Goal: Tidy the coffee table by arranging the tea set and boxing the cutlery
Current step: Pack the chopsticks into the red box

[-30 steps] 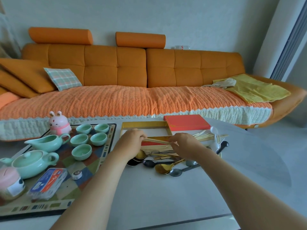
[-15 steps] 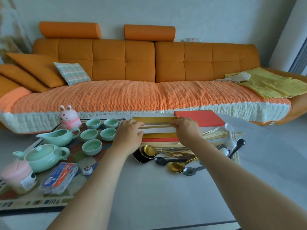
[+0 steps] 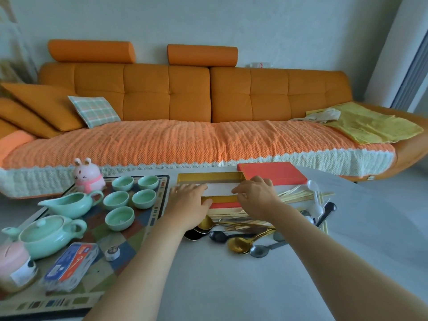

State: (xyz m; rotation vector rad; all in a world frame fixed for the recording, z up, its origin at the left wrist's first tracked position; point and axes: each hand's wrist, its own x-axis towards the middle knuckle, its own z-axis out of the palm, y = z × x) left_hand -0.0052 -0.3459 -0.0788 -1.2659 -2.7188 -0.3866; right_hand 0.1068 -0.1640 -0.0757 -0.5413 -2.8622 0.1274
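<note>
A gold box [image 3: 208, 176] with a white lining lies open at the table's far middle, its red lid [image 3: 271, 172] just to the right. My left hand [image 3: 187, 202] rests flat on the box's left end. My right hand [image 3: 254, 193] reaches over the right end, bent fingertips touching the lining; no chopstick shows between the hands. In front of the box lies a pile of gold and dark spoons [image 3: 238, 244], and loose chopsticks [image 3: 298, 195] lie to its right. On the mat [image 3: 139, 228] stand a green teapot [image 3: 46, 235], a pitcher [image 3: 69, 205] and several green cups [image 3: 118, 200].
A pink rabbit figure [image 3: 88, 176], a pink jar [image 3: 14, 262], a blue and red packet [image 3: 71, 262] and a small round tin [image 3: 112, 252] share the mat. A white plastic spoon [image 3: 312, 186] lies by the chopsticks. An orange sofa [image 3: 185, 144] runs behind the table.
Both hands carried a pair of chopsticks from above the cutlery pile forward to the gold box and lowered onto it. The chopsticks no longer show between them.
</note>
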